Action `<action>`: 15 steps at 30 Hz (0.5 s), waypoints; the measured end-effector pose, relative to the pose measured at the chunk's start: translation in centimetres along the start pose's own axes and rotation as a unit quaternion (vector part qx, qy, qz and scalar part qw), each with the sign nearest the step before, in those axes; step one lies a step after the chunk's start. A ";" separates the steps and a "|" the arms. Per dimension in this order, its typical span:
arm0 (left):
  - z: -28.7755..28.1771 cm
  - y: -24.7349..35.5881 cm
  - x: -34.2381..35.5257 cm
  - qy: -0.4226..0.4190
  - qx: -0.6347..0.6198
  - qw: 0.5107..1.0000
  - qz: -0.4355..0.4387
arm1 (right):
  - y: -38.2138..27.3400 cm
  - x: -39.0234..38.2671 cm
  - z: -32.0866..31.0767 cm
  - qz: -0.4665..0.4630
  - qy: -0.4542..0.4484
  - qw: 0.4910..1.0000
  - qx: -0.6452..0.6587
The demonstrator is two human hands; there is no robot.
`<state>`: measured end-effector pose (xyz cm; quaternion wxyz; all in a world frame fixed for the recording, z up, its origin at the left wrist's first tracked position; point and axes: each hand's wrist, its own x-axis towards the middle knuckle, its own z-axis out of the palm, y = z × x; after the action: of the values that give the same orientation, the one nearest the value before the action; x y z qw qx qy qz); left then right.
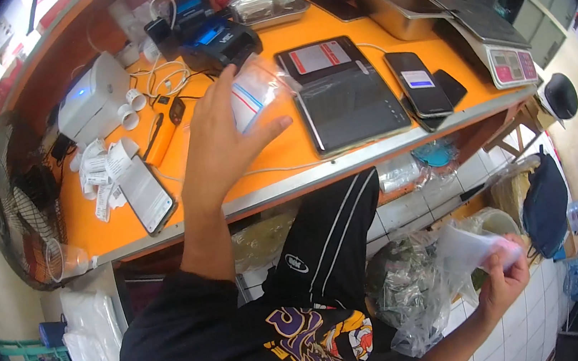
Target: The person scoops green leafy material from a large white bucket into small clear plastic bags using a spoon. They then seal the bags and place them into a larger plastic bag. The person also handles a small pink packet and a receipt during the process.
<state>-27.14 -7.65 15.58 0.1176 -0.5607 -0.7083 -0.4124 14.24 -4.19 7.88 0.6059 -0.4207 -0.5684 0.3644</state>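
Observation:
My left hand is over the orange table with its thumb stretched away from the fingers. Beside its fingers is a small clear plastic bag with a white patch and red and blue stripes; the bag is slightly blurred, and I cannot tell whether the fingers touch it. Off the table at the lower right, my right hand is closed around a thin whitish sheet with pink near the fingers. Whether that sheet is paper or plastic is unclear. Below it sits a large clear plastic bag with dark contents.
On the table are a tablet, a phone, another phone, a scale, a black printer, a white printer and curled receipts. A fan stands left; a metal tray sits behind.

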 end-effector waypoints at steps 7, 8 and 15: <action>6.8 6.6 -5.9 -0.412 -0.558 0.715 0.084 | -3.8 -1.1 3.6 0.154 -0.255 0.955 -0.009; 9.2 7.6 -7.8 -0.554 -0.609 0.568 -0.012 | -4.1 -1.4 4.0 0.173 -0.288 0.942 -0.012; 16.0 10.7 -16.3 -0.702 -0.667 0.161 -0.191 | -4.2 -3.5 2.5 0.341 -0.254 0.902 -0.072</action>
<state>-7.24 -7.20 0.09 -0.9309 -0.3231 -0.0289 -0.1682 11.29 -8.81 10.42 0.2481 -0.5243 -0.5494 0.6014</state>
